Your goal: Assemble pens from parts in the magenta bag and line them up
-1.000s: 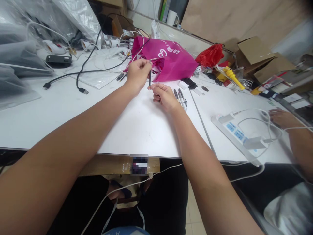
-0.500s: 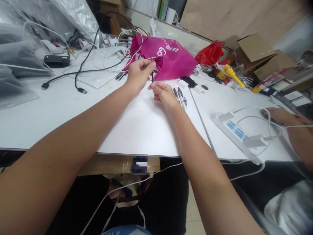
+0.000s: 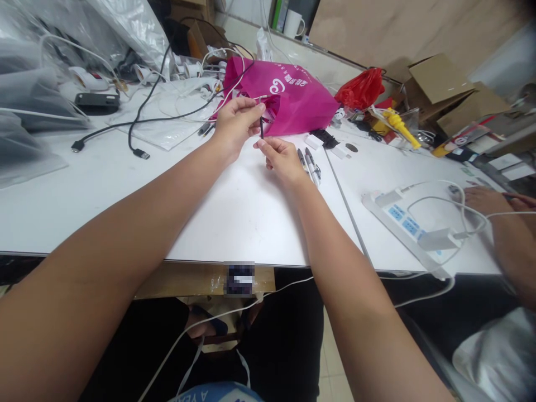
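Rod (image 3: pixel 262 127) stands near upright above the counter (image 3: pixel 226 212), before the bag (image 3: pixel 304 106). My left hand (image 3: pixel 237 123) grips its upper end; my right hand (image 3: pixel 281 159), beside the pens (image 3: pixel 310 166), pinches its lower end.

The carrier bag (image 3: pixel 307 106) is vivid magenta with white lettering across its side. Just in front of it, the thin rod (image 3: pixel 262 127) is plain black, above the white table (image 3: pixel 234 218). The pens (image 3: pixel 310 166) nearer the viewer than the carrier bag mix dark grey with white. To its left, the USB cable (image 3: pixel 144 106) is black; to its right come a glossy red plastic sack (image 3: pixel 360 89), a yellow tool (image 3: pixel 400 127) and brown cardboard boxes (image 3: pixel 439 81). Right and nearer, the power strip (image 3: pixel 387 220) is white with pale-blue socket panels.
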A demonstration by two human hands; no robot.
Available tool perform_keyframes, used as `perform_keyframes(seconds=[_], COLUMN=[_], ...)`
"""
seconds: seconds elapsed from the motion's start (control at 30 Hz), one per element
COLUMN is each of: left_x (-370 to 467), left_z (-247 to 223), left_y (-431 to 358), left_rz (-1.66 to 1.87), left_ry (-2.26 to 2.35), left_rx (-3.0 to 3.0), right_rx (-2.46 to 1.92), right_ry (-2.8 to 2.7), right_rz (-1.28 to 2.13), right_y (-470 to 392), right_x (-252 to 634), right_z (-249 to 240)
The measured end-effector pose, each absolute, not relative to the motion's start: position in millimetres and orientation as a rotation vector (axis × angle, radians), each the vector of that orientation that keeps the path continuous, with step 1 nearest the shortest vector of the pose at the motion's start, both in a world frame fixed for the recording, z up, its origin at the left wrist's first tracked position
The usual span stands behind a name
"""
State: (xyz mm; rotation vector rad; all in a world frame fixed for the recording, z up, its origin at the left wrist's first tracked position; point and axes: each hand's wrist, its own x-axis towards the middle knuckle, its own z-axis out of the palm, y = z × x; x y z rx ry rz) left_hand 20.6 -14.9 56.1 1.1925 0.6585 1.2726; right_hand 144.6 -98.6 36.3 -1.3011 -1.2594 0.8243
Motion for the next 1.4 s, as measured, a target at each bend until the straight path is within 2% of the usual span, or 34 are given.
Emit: perform_keyframes(seconds=[0.37,0.6,0.8,1.17,1.4], left_x=[21.0,11.4,12.2,15.1,27.8], left_z=[58.0,62.0,73.8,63.7,49.3], left_y=[-9.5,12.9,-0.7,7.2,-16.5], left_rz=[1.303,1.42,1.473,1.485,1.419], left_ry=[0.578,0.74,0.749,0.681,0.52], left_rx=[1.136,1.108,1.069,1.114,1.257], right_rx=[-1.304,-1.343,-1.303,-1.309,-1.324], right_ry=[-1.261,-1.192,-1.247,-1.18,-1.15], right_rz=[0.804,1.033,1.139,1.102,1.041], right_y=[-100.3,-107.7,-109.5,-109.1,-106.6], right_x=[141.0,133.2,130.3,130.7,129.6], right_z=[38.8,44.6,42.4,48.7,49.3])
